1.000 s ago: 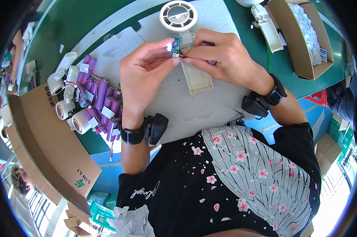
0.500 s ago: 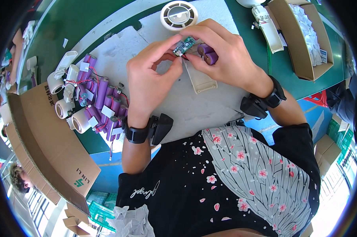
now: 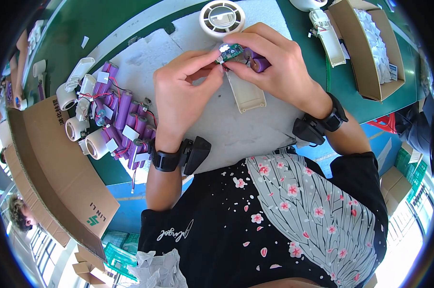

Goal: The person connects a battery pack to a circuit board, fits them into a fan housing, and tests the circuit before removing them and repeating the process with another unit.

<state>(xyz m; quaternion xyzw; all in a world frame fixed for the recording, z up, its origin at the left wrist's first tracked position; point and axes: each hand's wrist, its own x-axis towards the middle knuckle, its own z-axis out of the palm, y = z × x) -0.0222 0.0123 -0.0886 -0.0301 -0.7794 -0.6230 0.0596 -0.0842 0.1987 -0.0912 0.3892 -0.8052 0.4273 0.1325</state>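
The left hand [image 3: 181, 91] and right hand [image 3: 284, 62] pinch the green circuit board [image 3: 232, 53] between them.

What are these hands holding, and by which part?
The right hand holds a green circuit board by its edges, purple cells tucked inside that hand. The left hand is at the board's left end; its exact grip is hidden.

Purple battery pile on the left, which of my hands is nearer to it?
Left. Your left hand is right of the battery pile, at the circuit board; your right hand is farther right, across the board.
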